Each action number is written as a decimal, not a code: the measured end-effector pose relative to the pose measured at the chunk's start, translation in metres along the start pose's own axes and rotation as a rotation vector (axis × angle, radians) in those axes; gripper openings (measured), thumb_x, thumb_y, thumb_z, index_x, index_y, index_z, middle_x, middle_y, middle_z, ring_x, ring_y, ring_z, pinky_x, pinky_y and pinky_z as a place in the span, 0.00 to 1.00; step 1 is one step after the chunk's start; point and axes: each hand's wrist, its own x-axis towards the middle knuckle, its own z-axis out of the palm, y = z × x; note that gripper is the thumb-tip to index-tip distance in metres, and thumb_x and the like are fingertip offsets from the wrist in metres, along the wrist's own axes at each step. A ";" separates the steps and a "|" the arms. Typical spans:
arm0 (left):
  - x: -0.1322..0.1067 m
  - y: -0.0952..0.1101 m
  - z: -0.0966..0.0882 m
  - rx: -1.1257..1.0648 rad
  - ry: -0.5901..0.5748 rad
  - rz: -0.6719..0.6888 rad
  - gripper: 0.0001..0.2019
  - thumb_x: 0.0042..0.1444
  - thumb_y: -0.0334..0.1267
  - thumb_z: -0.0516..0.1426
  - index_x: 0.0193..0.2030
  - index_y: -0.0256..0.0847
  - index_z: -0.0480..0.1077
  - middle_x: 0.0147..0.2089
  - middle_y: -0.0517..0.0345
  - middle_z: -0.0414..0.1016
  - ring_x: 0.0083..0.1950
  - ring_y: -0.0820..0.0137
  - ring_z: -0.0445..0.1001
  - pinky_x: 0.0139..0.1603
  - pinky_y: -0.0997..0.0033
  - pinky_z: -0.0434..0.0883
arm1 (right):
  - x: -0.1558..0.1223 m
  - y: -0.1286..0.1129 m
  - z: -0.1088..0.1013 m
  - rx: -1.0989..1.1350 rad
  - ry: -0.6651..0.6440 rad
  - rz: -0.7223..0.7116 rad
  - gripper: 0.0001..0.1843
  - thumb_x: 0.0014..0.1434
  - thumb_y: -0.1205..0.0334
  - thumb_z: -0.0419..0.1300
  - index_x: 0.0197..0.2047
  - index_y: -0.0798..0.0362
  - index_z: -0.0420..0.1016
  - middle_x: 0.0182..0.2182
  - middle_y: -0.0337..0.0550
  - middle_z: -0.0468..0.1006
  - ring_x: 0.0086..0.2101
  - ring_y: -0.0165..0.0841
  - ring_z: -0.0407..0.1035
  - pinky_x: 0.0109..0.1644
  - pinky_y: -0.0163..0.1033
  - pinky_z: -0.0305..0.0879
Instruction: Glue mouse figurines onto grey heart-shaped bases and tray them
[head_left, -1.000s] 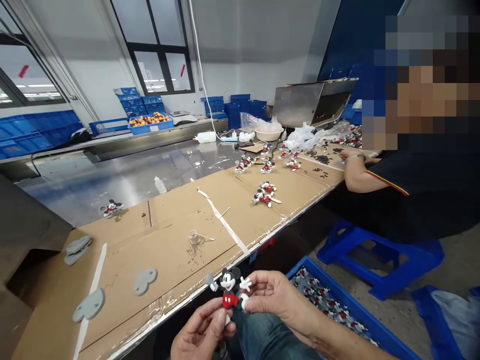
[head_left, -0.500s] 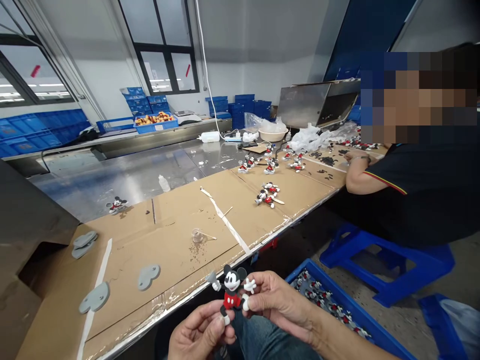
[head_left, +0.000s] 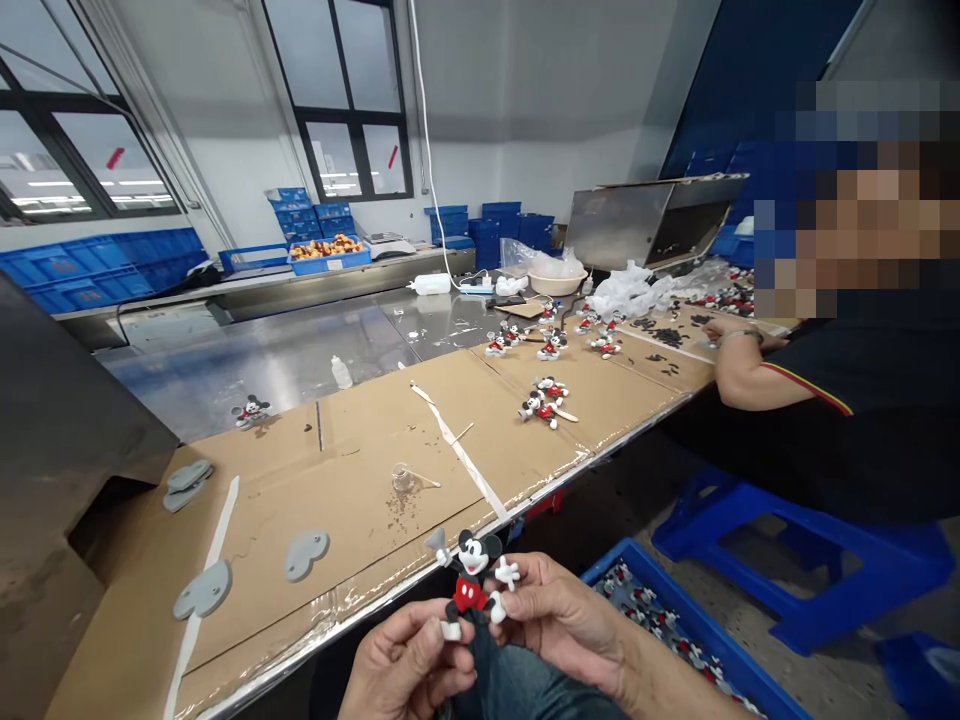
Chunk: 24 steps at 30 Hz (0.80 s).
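Note:
A Mickey Mouse figurine (head_left: 471,590) with red shorts, white gloves and a grey cone-shaped piece at one raised hand is held upright just off the table's front edge. My left hand (head_left: 412,655) pinches its lower leg and white shoe between thumb and fingers. On the other side, my right hand (head_left: 559,610) grips the figurine by its other foot and arm side, fingertips closed. Left of the hands, grey heart-shaped bases (head_left: 306,555) lie on the cardboard. A small clear cup (head_left: 403,478) with a thin stick rests farther back.
The cardboard-covered table (head_left: 360,510) carries more figurines (head_left: 551,345) toward the back. A blue crate (head_left: 637,560) filled with figurines stands low at my right. A co-worker's arm (head_left: 750,375) rests on the table, beside a blue stool (head_left: 795,560). A metal box (head_left: 37,420) borders the left.
The figurine has turned and tipped slightly in my fingers, both hands still on it. The whole view has shifted, so the scene sits a little more to the right.

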 end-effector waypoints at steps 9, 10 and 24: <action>0.002 0.003 -0.012 0.029 -0.045 0.097 0.17 0.32 0.42 0.73 0.28 0.34 0.79 0.25 0.52 0.78 0.22 0.75 0.72 0.27 0.76 0.74 | 0.010 0.003 0.004 -0.051 0.030 0.006 0.14 0.40 0.68 0.74 0.32 0.60 0.79 0.29 0.41 0.77 0.27 0.26 0.70 0.38 0.34 0.66; 0.002 0.005 -0.017 0.050 -0.029 0.103 0.17 0.32 0.42 0.73 0.28 0.34 0.79 0.26 0.51 0.79 0.23 0.74 0.73 0.29 0.75 0.74 | 0.013 0.004 0.007 -0.077 0.032 -0.004 0.14 0.40 0.67 0.74 0.32 0.60 0.79 0.29 0.42 0.77 0.27 0.26 0.70 0.37 0.34 0.66; 0.003 0.101 -0.150 0.924 0.105 0.518 0.14 0.45 0.47 0.64 0.33 0.39 0.80 0.39 0.49 0.79 0.39 0.61 0.74 0.41 0.63 0.70 | 0.138 0.064 0.080 -0.815 0.097 -0.232 0.09 0.40 0.64 0.69 0.29 0.55 0.82 0.26 0.40 0.78 0.30 0.33 0.69 0.39 0.37 0.62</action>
